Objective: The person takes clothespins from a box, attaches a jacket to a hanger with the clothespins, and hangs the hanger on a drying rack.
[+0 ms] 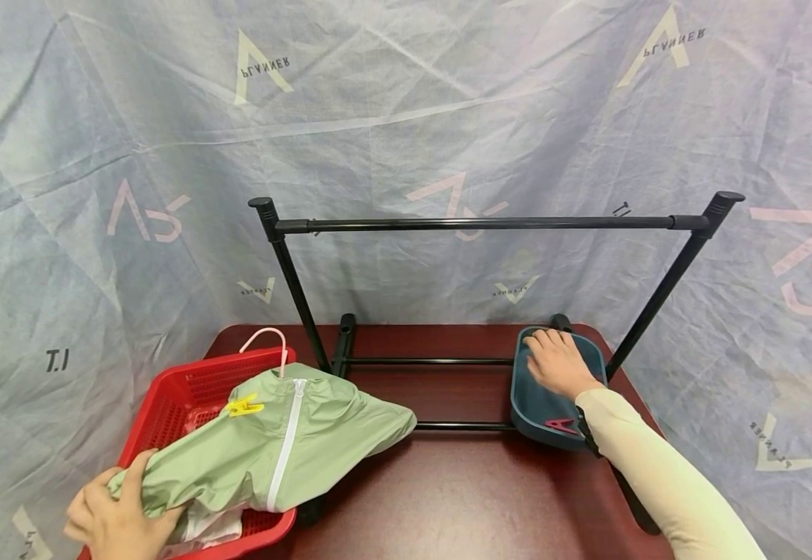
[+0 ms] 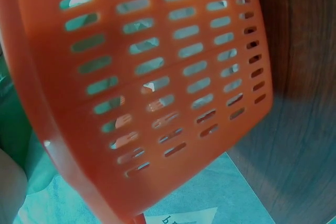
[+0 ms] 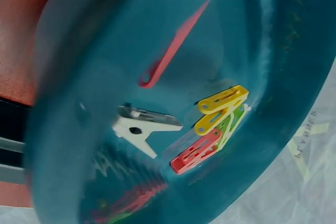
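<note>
While a person's left hand (image 1: pixel 115 509) grips the sleeve end of a light green, white-zippered fabric jacket (image 1: pixel 255 447), apparently to draw it straight, the right hand (image 1: pixel 556 362) reaches into a dark blue, rounded plastic bin (image 1: pixel 532 397) on a reddish-brown table (image 1: pixel 462 482). Its fingers bend toward the bin's far end, tips hidden; whether they hold anything cannot be told. The jacket lies partly over a red, slotted plastic basket (image 1: pixel 168 397), the hook of a pale pink hanger (image 1: pixel 283 354) rising from its collar, the frame likely holding the shoulders spread. A yellow plastic clothespin (image 1: pixel 243 405) sits near one shoulder, presumably to secure the cloth. Multicoloured loose clothespins (image 3: pixel 224 100) lie in the bin, seemingly gathered for easy reach beside a leg of a black metal rack (image 1: pixel 476 224).
</note>
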Available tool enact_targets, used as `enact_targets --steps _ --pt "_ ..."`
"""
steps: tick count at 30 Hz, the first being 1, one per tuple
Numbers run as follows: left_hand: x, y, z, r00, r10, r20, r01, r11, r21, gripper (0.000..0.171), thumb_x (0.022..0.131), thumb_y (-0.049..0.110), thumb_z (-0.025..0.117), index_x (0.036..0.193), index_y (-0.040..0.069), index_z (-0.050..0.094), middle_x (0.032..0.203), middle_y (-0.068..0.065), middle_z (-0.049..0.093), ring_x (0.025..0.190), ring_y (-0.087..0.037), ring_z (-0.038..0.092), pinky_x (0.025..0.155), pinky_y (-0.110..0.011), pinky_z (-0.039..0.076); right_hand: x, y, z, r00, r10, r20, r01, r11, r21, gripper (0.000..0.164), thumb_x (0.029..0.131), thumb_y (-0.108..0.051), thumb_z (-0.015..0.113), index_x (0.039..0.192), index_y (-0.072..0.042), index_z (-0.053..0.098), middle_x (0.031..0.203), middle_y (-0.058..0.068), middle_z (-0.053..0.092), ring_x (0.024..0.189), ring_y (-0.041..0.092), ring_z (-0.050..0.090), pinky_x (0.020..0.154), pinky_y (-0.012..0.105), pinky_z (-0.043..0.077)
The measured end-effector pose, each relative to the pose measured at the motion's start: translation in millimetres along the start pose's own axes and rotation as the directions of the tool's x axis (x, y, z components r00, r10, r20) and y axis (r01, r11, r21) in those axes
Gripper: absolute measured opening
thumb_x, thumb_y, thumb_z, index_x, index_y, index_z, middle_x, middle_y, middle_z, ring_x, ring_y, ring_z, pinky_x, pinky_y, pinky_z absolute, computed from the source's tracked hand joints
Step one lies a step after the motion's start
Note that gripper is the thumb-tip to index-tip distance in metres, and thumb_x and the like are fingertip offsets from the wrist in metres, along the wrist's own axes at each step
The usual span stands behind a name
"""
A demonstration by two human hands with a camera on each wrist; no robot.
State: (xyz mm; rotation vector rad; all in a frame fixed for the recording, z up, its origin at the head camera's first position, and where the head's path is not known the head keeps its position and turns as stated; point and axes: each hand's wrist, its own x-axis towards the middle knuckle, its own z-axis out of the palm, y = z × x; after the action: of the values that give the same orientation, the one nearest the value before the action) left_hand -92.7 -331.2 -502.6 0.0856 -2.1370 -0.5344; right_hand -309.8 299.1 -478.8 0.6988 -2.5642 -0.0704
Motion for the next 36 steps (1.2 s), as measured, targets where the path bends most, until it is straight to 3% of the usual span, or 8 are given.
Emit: enact_targets --steps 7,21,36 --pt "-0.8 1.7 -0.6 1.0 -0.021 0.006 0.021 1.0 0.013 0.096 0.078 0.09 0.031 0.123 0.008 0.051 0.113 -0.03 0.031 0.102 -0.058 0.021 0.075 -0.067 0.012 -4 6 3 1.0 0.002 -0.01 -0.001 1.0 0.015 0.03 0.088 -0.014 0.07 0.113 -0.001 0.06 0.109 0.016 0.057 0.103 0.036 0.051 0.088 0.054 0.038" --pt "-2.4 -0.4 1.8 1.0 -0.012 -0.024 0.012 1.0 0.014 0.098 0.074 0.093 0.031 0.122 0.01 0.051 0.114 -0.03 0.032 0.101 -0.057 0.022 0.075 -0.068 0.012 -14 12 1 0.99 0.074 0.119 -0.078 0.996 0.032 0.031 0.091 -0.016 0.066 0.116 0.0 0.059 0.109 0.017 0.056 0.1 0.035 0.05 0.087 0.054 0.037" --pt "-3.2 0.6 -0.1 1.0 -0.023 0.007 0.023 1.0 0.01 0.097 0.076 0.092 0.029 0.123 0.008 0.05 0.113 -0.031 0.031 0.1 -0.058 0.021 0.074 -0.068 0.012 -17 16 4 0.943 0.163 0.291 -0.188 0.98 0.061 0.048 0.093 -0.028 0.066 0.129 0.002 0.053 0.12 0.023 0.052 0.108 0.041 0.047 0.087 0.057 0.035"
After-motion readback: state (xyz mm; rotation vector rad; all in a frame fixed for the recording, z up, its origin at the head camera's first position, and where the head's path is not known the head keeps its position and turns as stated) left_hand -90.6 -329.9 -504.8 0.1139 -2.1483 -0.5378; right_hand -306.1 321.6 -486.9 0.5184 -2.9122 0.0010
